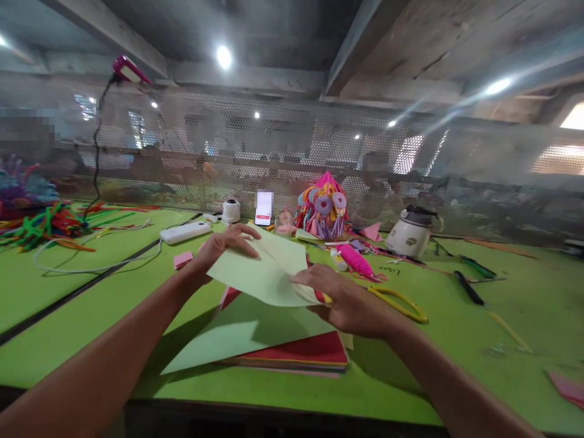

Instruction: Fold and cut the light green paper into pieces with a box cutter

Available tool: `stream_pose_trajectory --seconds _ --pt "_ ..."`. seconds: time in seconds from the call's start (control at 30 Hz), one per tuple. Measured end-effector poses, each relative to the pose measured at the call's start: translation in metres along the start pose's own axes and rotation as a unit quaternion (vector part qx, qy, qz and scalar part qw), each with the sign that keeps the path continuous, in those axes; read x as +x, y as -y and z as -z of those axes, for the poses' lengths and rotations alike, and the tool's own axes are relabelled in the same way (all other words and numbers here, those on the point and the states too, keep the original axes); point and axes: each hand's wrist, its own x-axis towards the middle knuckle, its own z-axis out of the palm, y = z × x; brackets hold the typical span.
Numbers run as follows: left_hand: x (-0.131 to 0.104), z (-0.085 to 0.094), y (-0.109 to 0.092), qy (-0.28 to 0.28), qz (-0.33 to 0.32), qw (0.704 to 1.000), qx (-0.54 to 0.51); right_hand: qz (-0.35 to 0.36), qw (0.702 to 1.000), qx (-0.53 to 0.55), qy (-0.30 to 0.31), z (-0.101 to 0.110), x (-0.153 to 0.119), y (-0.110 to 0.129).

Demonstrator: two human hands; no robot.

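My left hand [235, 239] rests at the far left edge of a pale green paper sheet [269, 267], its visible fingers spread over the upper face. That sheet is raised and tilted. At its right edge my right hand [335, 298] grips it, fingers on top and thumb below. Beneath lies a larger light green sheet [255, 325], askew on a stack of coloured paper [310, 350] with red on top. Part of the stack is hidden by the sheets. Yellow-handled scissors [401, 304] lie just right of my right hand.
On the green table [173, 389] are a power strip [185, 232], a phone [263, 208], a colourful tasselled piece [323, 210], pink yarn [358, 261], a white kettle [410, 232] and a black-handled tool [469, 288]. Coloured strips [50, 225] lie at left. A perforated screen [292, 146] stands behind.
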Motion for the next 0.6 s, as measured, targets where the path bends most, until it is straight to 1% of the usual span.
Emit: stream_pose_trajectory --seconds 0.07,0.17,0.23,0.3,0.33,0.37,0.47,0.53,0.6 --pt "-0.001 0.003 0.002 0.018 0.042 0.997 -0.057 0.007 1.0 0.013 -0.001 -0.001 0.0 -0.011" --pt "-0.002 0.003 0.005 0.074 0.118 0.984 -0.11 0.012 0.995 0.09 -0.052 0.002 0.001 -0.018" --pt "-0.003 0.002 0.006 0.115 0.146 0.977 -0.106 -0.007 0.988 0.132 -0.085 0.006 0.002 -0.013" --pt "-0.004 0.002 0.007 0.162 0.136 0.976 -0.053 -0.034 0.982 0.156 -0.103 0.01 0.001 -0.004" --pt "-0.004 0.002 0.007 0.19 0.128 0.973 -0.013 -0.048 0.981 0.161 -0.095 0.012 0.0 0.0" --pt "-0.004 0.004 0.007 0.221 0.121 0.967 0.028 -0.062 0.982 0.163 -0.071 0.013 0.0 0.003" --pt "-0.004 0.011 0.005 0.307 0.125 0.938 0.103 -0.104 0.983 0.14 0.051 0.015 -0.001 0.003" --pt "-0.004 0.016 0.002 0.327 0.136 0.928 0.113 -0.13 0.976 0.132 0.112 0.016 -0.002 -0.004" --pt "-0.003 0.02 -0.001 0.323 0.153 0.927 0.112 -0.148 0.966 0.148 0.151 0.017 -0.002 -0.012"
